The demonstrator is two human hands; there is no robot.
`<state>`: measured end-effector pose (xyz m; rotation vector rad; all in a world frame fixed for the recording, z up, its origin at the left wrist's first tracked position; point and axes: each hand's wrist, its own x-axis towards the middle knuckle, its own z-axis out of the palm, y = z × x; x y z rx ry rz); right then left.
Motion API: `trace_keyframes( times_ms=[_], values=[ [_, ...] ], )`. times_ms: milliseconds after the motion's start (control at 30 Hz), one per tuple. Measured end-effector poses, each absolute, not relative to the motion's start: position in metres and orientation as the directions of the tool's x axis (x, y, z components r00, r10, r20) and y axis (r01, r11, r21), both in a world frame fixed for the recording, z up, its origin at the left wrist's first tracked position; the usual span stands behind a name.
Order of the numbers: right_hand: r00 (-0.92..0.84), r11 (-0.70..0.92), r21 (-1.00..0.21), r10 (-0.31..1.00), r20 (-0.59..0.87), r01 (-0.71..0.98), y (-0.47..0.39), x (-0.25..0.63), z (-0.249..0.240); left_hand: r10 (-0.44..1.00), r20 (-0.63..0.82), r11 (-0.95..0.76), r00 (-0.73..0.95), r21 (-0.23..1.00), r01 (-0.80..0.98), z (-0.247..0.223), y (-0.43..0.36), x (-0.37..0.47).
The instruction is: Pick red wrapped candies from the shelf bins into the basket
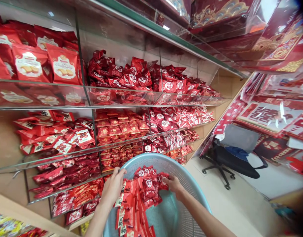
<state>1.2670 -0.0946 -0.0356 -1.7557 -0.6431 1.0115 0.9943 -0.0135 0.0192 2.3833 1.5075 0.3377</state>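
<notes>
A light blue plastic basket (198, 194) with small holes is in front of me, holding red snack packets. My left hand (114, 184) is closed over its left rim. Inside the basket, my right hand (174, 184) pinches a small red packet (162, 177) with a round white label. Beside that packet lies a pile of similar red packets (149, 184). Nearer to me, long red packets with black lettering (126, 200) lie in overlapping rows along the basket's left side. Part of the bluish-green basket bottom (166, 207) shows on the right.
Shelves with clear dividers (121, 85) hold many red packets ahead and left. Larger cookie packets (29, 62) sit upper left. A glass shelf edge (166, 29) with dark red boxes (220, 16) hangs overhead. An office chair (235, 154) stands right, beside hanging red decorations (270, 115).
</notes>
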Motion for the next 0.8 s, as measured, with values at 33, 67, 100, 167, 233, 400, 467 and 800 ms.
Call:
trace_keyframes(
  times_ms=[33,67,100,167,233,400,467,800],
  values=[
    [0.512,-0.385,-0.922,0.785,-0.347,-0.035,-0.095,1.268,-0.035,0.905,0.041,-0.407,0.424,0.372,0.834,0.019,-0.014,0.994],
    [0.513,-0.378,-0.924,0.785,-0.347,-0.046,-0.095,1.268,-0.035,0.904,0.044,-0.409,0.424,0.372,0.833,0.019,-0.014,0.994],
    [0.517,-0.368,-0.928,0.785,-0.343,-0.057,-0.094,1.268,-0.035,0.904,0.045,-0.411,0.426,0.373,0.832,0.019,-0.014,0.994],
    [0.523,-0.346,-0.935,0.786,-0.330,-0.070,-0.093,1.268,-0.037,0.902,0.045,-0.413,0.429,0.376,0.830,0.019,-0.014,0.994],
    [0.517,-0.338,-0.939,0.793,-0.324,-0.070,-0.091,1.266,-0.039,0.902,0.047,-0.414,0.430,0.381,0.827,0.018,-0.014,0.994],
    [0.460,-0.375,-0.926,0.816,-0.351,-0.041,-0.091,1.262,-0.048,0.909,0.024,-0.393,0.415,0.380,0.838,0.021,-0.014,0.995],
    [0.468,-0.389,-0.921,0.813,-0.346,-0.006,-0.090,1.263,-0.051,0.909,0.011,-0.390,0.417,0.379,0.839,0.022,-0.014,0.995],
    [0.550,-0.440,-0.870,0.794,-0.261,0.223,-0.095,1.269,-0.061,0.907,0.041,-0.403,0.420,0.380,0.833,0.015,-0.012,0.994]
  ],
)
